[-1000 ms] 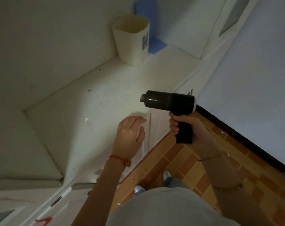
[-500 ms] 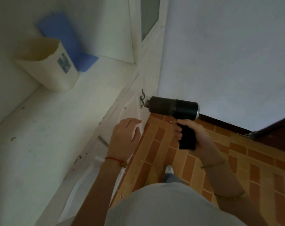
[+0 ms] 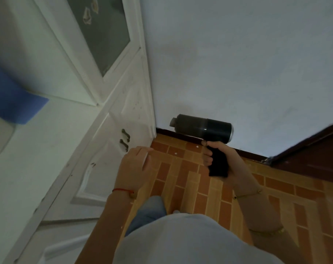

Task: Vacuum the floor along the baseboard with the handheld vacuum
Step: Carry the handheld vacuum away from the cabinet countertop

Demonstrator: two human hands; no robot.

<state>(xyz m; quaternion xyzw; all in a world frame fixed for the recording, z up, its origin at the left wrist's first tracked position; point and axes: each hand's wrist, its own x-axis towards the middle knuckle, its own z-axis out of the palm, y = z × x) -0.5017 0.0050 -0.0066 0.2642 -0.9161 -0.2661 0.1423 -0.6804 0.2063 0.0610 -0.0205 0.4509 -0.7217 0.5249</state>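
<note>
The right hand (image 3: 227,164) is clenched around the grip of the black handheld vacuum (image 3: 201,128), held above the dark baseboard (image 3: 247,152). The left hand (image 3: 136,166) hangs released, empty. The blue object (image 3: 13,103) is blurred and cut off.

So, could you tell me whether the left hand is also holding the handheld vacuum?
No, the left hand hangs open and empty, apart from the handheld vacuum, which only the right hand grips by its handle.

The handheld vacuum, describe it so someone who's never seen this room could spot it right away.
Find the pale blue wall above the brick-patterned floor. In front of its dark baseboard, the right hand grips the handheld vacuum, the only black pistol-shaped tool, barrel pointing left toward the white cabinet.
</note>
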